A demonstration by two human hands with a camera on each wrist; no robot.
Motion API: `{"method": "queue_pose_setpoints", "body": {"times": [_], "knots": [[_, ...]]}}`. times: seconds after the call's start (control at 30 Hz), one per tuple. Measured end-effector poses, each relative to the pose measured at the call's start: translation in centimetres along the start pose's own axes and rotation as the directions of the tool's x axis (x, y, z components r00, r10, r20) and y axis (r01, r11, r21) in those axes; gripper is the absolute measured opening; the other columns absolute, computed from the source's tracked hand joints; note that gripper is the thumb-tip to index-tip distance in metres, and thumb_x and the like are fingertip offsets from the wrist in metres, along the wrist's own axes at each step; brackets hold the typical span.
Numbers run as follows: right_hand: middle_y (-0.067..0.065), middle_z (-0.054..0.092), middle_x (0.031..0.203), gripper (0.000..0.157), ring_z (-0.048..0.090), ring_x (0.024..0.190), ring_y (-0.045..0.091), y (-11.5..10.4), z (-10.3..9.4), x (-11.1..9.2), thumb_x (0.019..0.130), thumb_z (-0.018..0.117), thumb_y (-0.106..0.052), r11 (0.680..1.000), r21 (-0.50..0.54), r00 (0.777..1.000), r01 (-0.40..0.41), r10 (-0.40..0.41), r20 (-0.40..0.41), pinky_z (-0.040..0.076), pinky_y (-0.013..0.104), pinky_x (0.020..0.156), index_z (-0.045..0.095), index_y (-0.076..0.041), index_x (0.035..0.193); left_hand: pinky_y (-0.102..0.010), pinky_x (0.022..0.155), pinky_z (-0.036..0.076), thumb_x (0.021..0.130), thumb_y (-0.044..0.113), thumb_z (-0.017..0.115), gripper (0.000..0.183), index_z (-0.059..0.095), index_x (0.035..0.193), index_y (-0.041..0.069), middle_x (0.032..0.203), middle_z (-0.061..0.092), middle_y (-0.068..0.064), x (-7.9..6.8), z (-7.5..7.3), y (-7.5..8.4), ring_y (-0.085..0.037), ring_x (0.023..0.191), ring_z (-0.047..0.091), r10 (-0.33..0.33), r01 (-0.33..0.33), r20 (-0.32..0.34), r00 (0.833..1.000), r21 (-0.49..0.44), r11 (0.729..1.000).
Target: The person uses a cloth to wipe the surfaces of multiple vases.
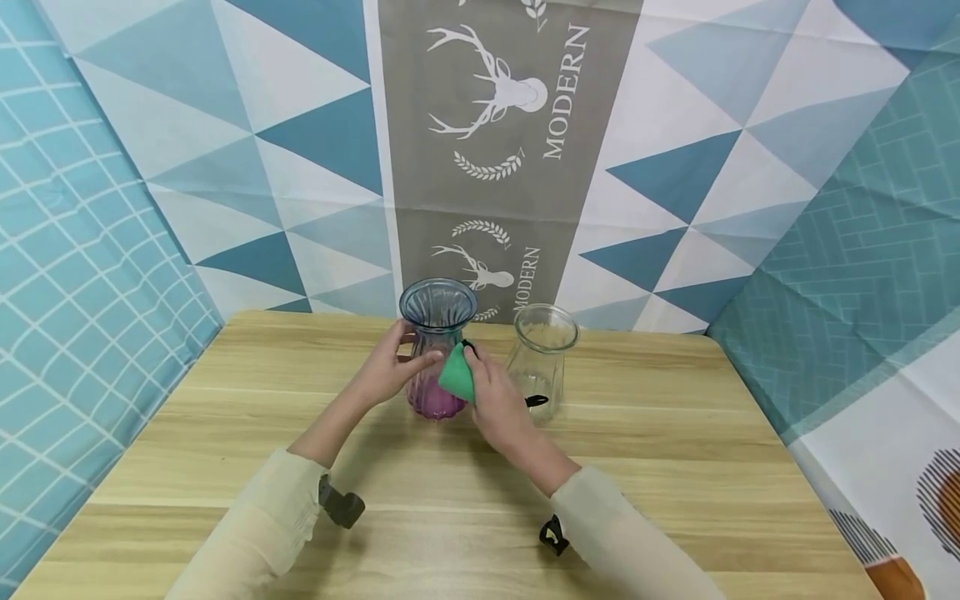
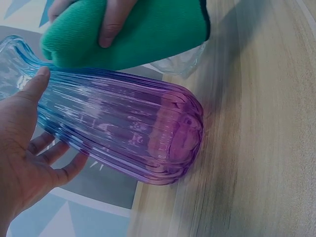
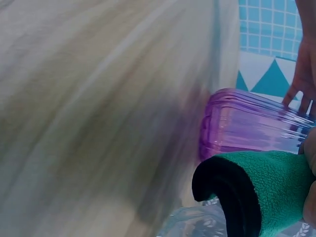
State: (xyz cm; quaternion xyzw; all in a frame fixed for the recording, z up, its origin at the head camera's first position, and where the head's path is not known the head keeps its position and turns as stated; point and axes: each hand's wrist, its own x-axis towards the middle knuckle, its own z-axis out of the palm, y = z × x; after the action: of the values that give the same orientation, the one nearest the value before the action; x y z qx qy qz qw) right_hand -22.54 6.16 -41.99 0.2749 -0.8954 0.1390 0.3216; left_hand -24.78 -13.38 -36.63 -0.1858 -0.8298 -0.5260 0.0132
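Observation:
A ribbed glass vase (image 1: 437,402), blue at the flared rim and purple at the base, stands upright near the table's back edge. My left hand (image 1: 386,368) holds it around the neck from the left; in the left wrist view the thumb (image 2: 35,86) lies on one side and the fingers curl along the other. In my right hand (image 1: 498,408) is a bunched green cloth (image 1: 457,375) with a black edge. That cloth (image 2: 143,37) lies against the vase's right side in the left wrist view. Part of the right hand is out of frame in its own wrist view.
A clear glass vase (image 1: 558,367) stands just right of the right hand, with a small black strip (image 1: 536,401) showing by its base. Patterned fabric (image 1: 495,167) hangs behind the wooden table (image 1: 660,467). Black wrist mounts (image 1: 342,504) hang below the sleeves.

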Motion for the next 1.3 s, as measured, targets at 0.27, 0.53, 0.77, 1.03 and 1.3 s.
{"method": "queue_pose_setpoints", "body": {"times": [0.27, 0.53, 0.77, 1.03, 1.3], "knots": [[0.021, 0.051, 0.13, 0.072, 0.06, 0.105, 0.032, -0.2, 0.6, -1.3, 0.072, 0.075, -0.003, 0.997, -0.062, 0.984, -0.041, 0.051, 0.172, 0.056, 0.04, 0.083, 0.04, -0.001, 0.135, -0.051, 0.098, 0.046, 0.091, 0.019, 0.062, 0.059, 0.032, 0.137, -0.001, 0.136, 0.042, -0.023, -0.3, -0.2, 0.6, -0.04, 0.127, 0.043, -0.021, 0.021, 0.001, 1.0, 0.016, 1.0], [0.018, 0.052, 0.132, 0.061, 0.06, 0.107, 0.032, -0.4, 1.2, -2.3, 0.084, 0.065, -0.008, 0.993, -0.099, 0.944, -0.064, 0.092, 0.316, 0.058, 0.038, 0.075, 0.038, -0.005, 0.138, -0.05, 0.098, 0.047, 0.09, 0.02, 0.063, 0.058, 0.034, 0.136, 0.0, 0.135, 0.043, -0.022, -0.3, -0.5, 0.2, -0.039, 0.126, 0.043, -0.03, 0.03, -0.005, 1.0, 0.01, 1.0], [0.014, 0.057, 0.126, 0.06, 0.061, 0.107, 0.028, -0.1, 0.9, -2.8, 0.083, 0.067, -0.011, 0.994, -0.049, 0.901, -0.102, 0.113, 0.418, 0.057, 0.037, 0.079, 0.04, -0.006, 0.136, -0.05, 0.098, 0.047, 0.089, 0.02, 0.063, 0.058, 0.034, 0.135, 0.001, 0.135, 0.044, -0.021, -0.2, -0.5, 0.3, -0.039, 0.125, 0.044, -0.021, 0.021, -0.003, 1.0, 0.002, 1.0], [0.014, 0.056, 0.127, 0.066, 0.058, 0.111, 0.027, 0.6, -0.8, -2.3, 0.08, 0.068, -0.003, 0.968, 0.13, 0.91, -0.213, 0.148, 0.387, 0.053, 0.038, 0.09, 0.038, -0.004, 0.138, -0.049, 0.098, 0.047, 0.088, 0.021, 0.065, 0.06, 0.034, 0.136, 0.002, 0.135, 0.044, -0.021, 0.2, -0.3, -0.7, -0.038, 0.125, 0.045, -0.004, 0.004, 0.003, 1.0, -0.008, 1.0], [0.013, 0.056, 0.127, 0.069, 0.058, 0.111, 0.027, -0.2, -2.6, 0.1, 0.077, 0.068, 0.0, 0.96, 0.232, 0.987, -0.16, 0.155, 0.043, 0.053, 0.042, 0.09, 0.039, -0.01, 0.139, -0.049, 0.095, 0.049, 0.086, 0.032, 0.066, 0.064, 0.035, 0.136, 0.007, 0.134, 0.045, -0.016, 1.2, -0.1, -3.4, -0.036, 0.124, 0.046, 0.043, -0.043, -0.015, 0.999, -0.003, 0.999]]}}
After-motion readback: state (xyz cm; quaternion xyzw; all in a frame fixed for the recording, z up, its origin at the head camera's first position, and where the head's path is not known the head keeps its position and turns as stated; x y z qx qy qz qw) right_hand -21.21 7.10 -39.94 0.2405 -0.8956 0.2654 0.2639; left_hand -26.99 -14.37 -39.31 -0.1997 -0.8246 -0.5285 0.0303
